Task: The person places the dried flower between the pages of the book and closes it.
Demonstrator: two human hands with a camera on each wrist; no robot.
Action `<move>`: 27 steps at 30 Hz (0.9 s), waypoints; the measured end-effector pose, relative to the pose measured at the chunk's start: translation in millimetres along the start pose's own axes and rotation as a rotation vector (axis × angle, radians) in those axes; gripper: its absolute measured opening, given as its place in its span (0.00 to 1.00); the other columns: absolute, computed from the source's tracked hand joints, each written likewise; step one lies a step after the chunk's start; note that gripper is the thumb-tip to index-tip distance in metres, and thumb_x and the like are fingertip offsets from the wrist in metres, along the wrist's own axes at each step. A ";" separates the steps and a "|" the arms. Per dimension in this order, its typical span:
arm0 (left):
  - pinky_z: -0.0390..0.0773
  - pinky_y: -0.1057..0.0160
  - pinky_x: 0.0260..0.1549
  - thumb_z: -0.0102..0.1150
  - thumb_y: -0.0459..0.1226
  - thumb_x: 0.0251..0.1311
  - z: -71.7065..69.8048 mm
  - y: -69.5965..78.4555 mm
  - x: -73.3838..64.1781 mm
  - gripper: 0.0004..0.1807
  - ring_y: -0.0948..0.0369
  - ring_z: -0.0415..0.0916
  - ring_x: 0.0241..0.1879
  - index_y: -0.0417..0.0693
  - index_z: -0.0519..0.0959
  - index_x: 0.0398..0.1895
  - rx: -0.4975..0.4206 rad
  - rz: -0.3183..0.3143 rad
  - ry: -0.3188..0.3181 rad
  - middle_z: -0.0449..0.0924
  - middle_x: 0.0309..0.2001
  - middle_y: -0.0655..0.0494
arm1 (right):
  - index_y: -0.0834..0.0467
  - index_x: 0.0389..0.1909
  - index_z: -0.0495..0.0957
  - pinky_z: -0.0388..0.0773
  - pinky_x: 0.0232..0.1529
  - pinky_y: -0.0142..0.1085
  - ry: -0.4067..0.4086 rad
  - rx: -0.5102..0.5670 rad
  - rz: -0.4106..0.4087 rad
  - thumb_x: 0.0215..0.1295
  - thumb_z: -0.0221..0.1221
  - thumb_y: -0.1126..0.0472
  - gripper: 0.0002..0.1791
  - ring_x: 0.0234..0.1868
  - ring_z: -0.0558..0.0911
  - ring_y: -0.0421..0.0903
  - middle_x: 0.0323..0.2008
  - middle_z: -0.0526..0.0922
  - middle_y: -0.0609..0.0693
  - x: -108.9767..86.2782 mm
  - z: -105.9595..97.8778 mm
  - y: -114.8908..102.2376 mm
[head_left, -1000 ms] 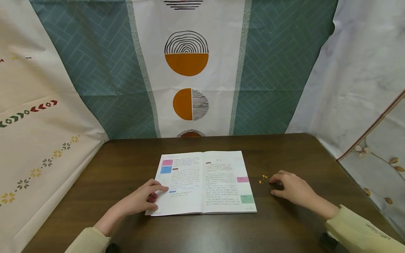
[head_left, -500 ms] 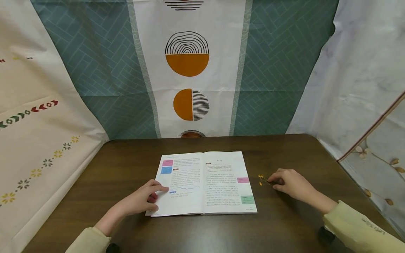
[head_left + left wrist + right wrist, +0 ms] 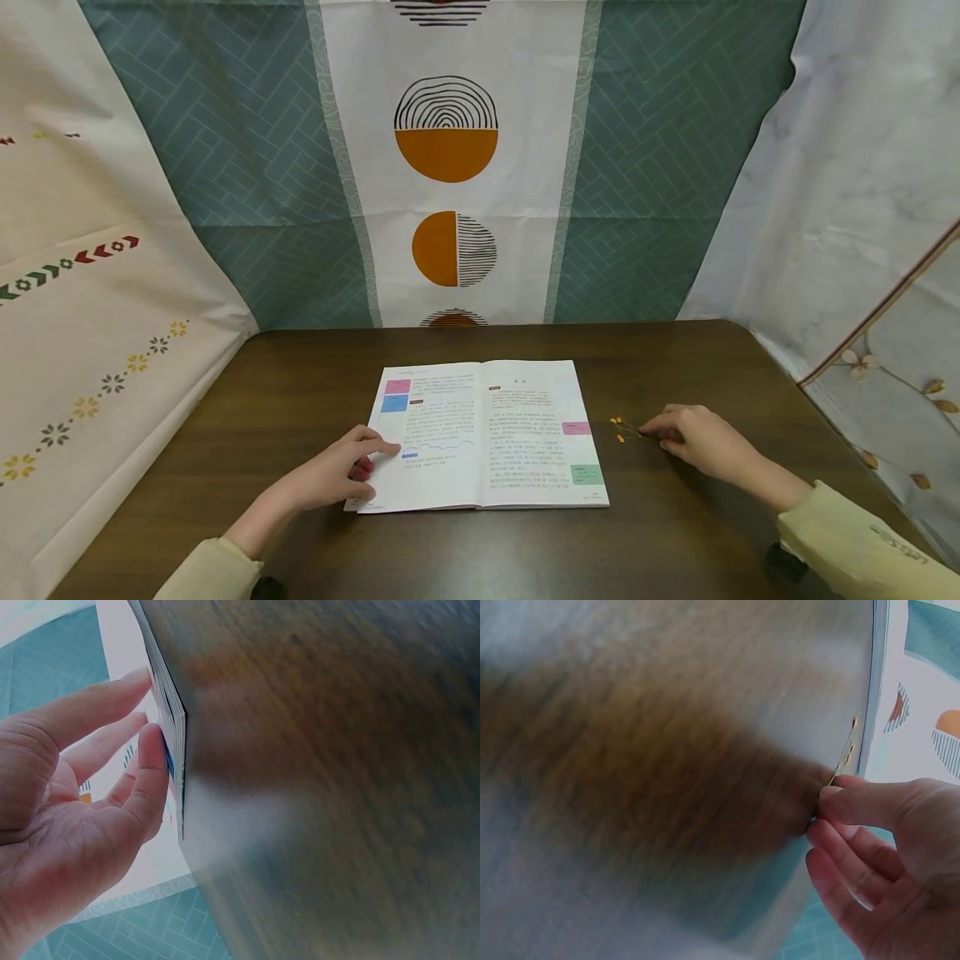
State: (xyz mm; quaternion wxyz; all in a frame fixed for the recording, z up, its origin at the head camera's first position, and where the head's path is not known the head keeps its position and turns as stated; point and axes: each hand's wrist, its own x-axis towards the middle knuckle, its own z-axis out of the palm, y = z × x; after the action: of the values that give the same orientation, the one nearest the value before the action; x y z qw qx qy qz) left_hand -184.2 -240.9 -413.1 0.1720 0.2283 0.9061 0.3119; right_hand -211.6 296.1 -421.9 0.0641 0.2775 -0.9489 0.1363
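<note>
An open book (image 3: 525, 433) with printed pages and coloured boxes lies on the table. On the lower left corner of its left page my left hand (image 3: 333, 471) rests, fingertips pressing the paper; the left wrist view shows the thumb and fingers (image 3: 154, 750) at the page surface near the book's edge. Right of the book, my right hand (image 3: 697, 437) pinches a thin sprig of small yellow flowers (image 3: 619, 425) by its stem, between thumb and forefinger. The blossoms point left toward the book, low over the table. Part of the stem is hidden by the fingertips.
The dark brown wooden table (image 3: 480, 558) extends around the book. A patterned cloth (image 3: 637, 167) hangs behind its far edge, with a cream cloth (image 3: 112, 333) at the left and a marbled white cloth (image 3: 847, 208) at the right.
My right hand has shifted its hold along the flower sprig, which has turned so its blossoms point left. The left hand and the book have stayed put.
</note>
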 end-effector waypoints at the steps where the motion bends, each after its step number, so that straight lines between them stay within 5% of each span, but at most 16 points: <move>1: 0.78 0.67 0.41 0.71 0.32 0.53 0.2 -0.1 -0.1 0.31 0.58 0.69 0.42 0.44 0.75 0.64 -0.001 0.001 0.000 0.66 0.54 0.45 | 0.56 0.42 0.87 0.75 0.28 0.28 0.001 -0.006 -0.007 0.52 0.69 0.72 0.16 0.30 0.81 0.34 0.31 0.83 0.43 0.0 0.0 -0.2; 27: 0.77 0.67 0.40 0.71 0.31 0.52 -0.3 1.1 -0.8 0.32 0.57 0.69 0.42 0.43 0.75 0.64 -0.024 -0.007 -0.003 0.66 0.55 0.44 | 0.51 0.37 0.88 0.76 0.26 0.30 0.006 -0.076 0.029 0.52 0.71 0.65 0.10 0.30 0.84 0.39 0.32 0.85 0.42 -3.1 0.6 -2.0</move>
State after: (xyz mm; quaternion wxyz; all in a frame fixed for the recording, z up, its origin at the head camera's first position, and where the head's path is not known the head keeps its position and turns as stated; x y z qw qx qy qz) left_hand -183.3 -240.7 -412.0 0.1773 0.2238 0.9028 0.3215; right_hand -208.0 295.9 -422.6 0.0756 0.2606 -0.9571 0.1016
